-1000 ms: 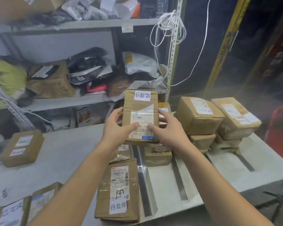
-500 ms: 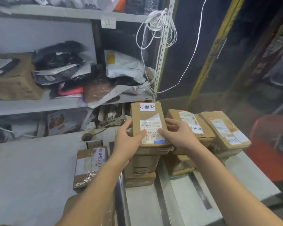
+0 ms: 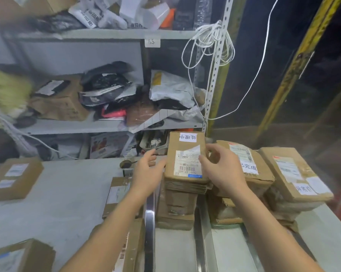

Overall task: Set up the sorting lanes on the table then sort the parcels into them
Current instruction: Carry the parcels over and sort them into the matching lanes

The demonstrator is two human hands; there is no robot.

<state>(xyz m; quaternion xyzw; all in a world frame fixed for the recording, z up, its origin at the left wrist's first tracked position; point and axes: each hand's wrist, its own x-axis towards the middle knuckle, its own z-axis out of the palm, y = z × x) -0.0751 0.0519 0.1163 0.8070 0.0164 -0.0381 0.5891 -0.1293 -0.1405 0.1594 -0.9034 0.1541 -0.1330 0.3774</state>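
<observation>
1. Cardboard makes up the top parcel (image 3: 186, 154), which lies flat on the middle stack (image 3: 177, 209) at the centre of the frame, between 2 metal strips (image 3: 150, 222). Its long axis runs up the frame, away from the person.
2. Just left of it is the left hand (image 3: 146, 174), fingers relaxed and spread, thumb at the parcel's left edge, holding nothing.
3. Just right of it, and the closer of the 2, is the right hand (image 3: 223, 169). Its thumb tip is over the shipping label (image 3: 187, 163) and its fingers arch above the right edge. I cannot tell whether it pinches or only touches.
4. Judged from this, the parcel looks delivered, and the loose parcels lie toward the left of the frame.
5. Writing:
   - The parcel's white sticker (image 3: 188, 137) reads 处理中, upside down.
   - The neighbouring stack's sticker (image 3: 249, 166) reads 已完成.
   - The far-right sticker (image 3: 305, 188) seems to read 异常件.
   - The shelf tag (image 3: 151, 42) reads 55.
   - The barcode digits are too blurred to read.
</observation>
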